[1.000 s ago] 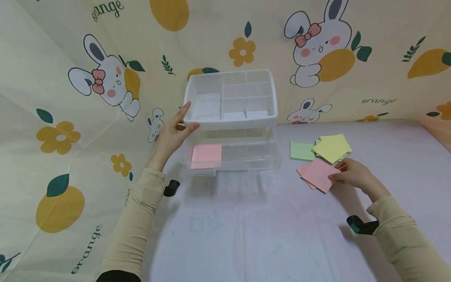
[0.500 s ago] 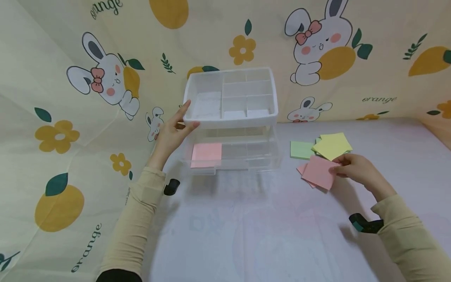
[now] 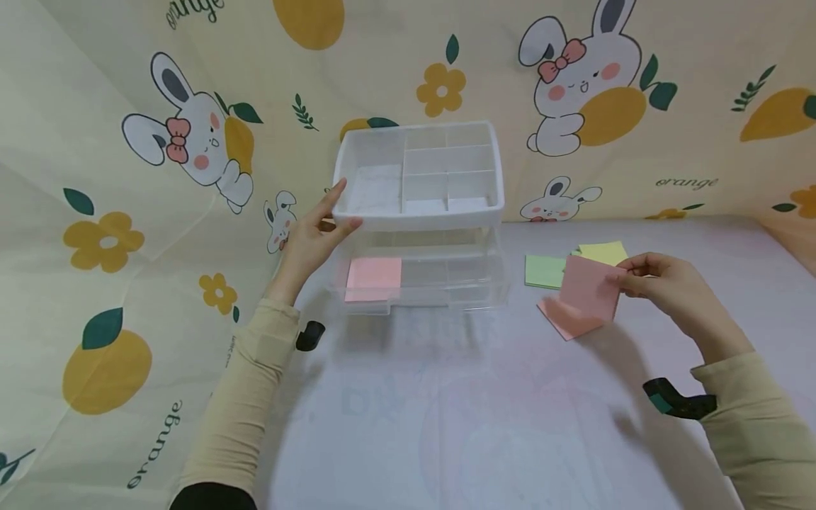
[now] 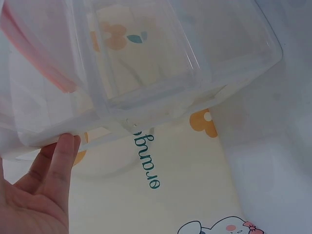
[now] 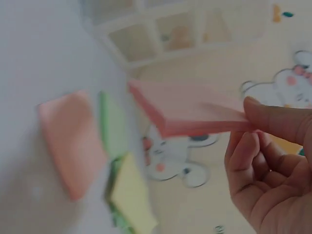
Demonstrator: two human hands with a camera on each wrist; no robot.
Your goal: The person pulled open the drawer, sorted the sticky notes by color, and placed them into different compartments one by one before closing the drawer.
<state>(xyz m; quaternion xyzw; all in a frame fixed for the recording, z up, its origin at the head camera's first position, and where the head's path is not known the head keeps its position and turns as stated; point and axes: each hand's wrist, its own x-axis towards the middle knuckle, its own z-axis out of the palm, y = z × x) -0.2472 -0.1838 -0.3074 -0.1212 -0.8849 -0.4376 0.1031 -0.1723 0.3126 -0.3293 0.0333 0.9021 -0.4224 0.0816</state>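
My right hand (image 3: pixel 669 294) pinches a pink sticky-note pad (image 3: pixel 589 287) between thumb and fingers, lifted and tilted over the table. In the right wrist view, the thumb presses the top of the pad (image 5: pixel 190 105) near one corner. Below it lies another pink pad (image 3: pixel 567 324). My left hand (image 3: pixel 306 251) touches the left front corner of a white-topped storage box (image 3: pixel 417 224); in the left wrist view, straight fingers (image 4: pixel 59 165) meet its clear plastic. A clear lower drawer (image 3: pixel 472 297) sticks out in front, with a pink pad (image 3: pixel 374 276) in its left compartment.
Green pads (image 3: pixel 542 271) and yellow pads (image 3: pixel 605 251) lie together right of the box, behind the held pad. A printed cloth (image 3: pixel 446 21) rises behind and left of the box. The box's top tray (image 3: pixel 376 184) has several compartments.
My right hand has lifted the pink pad off the one below, moving it up, slightly right and tilting it. My left hand has stayed at the box corner.
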